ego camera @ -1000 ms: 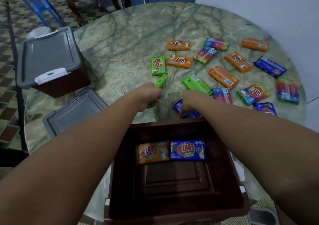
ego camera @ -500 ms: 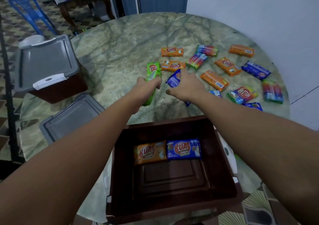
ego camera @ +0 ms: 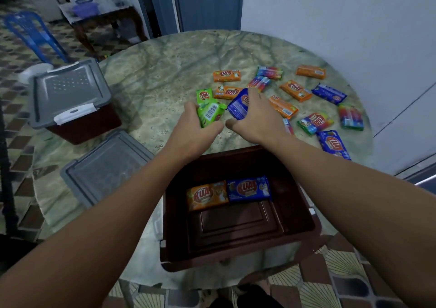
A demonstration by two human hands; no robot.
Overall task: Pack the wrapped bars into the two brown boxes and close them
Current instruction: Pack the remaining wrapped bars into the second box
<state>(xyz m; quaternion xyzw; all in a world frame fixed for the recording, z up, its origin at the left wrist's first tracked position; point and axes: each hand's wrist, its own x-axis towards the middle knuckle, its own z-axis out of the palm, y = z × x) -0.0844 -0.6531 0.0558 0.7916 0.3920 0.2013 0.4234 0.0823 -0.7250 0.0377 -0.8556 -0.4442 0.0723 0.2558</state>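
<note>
Your left hand (ego camera: 193,128) curls round a green bar (ego camera: 210,114), barcode side up; its lower end is hidden in your palm. Your right hand (ego camera: 256,116) grips a blue bar (ego camera: 238,106), fingers over its far half, so only the near corner and part of the logo show. Both bars are lifted just beyond the open box (ego camera: 299,215), whose far rim your wrists cover. Below your hands, an orange bar (ego camera: 207,195) and another blue one (ego camera: 249,189) lie side by side against the box's far wall. Past your right hand the loose bars (ego camera: 295,90) are scattered on the table (ego camera: 153,76); one is mostly hidden behind your right wrist. Left of your left hand lie a grey lid (ego camera: 103,166) and, farther off, the closed box (ego camera: 70,100), its front in shadow
</note>
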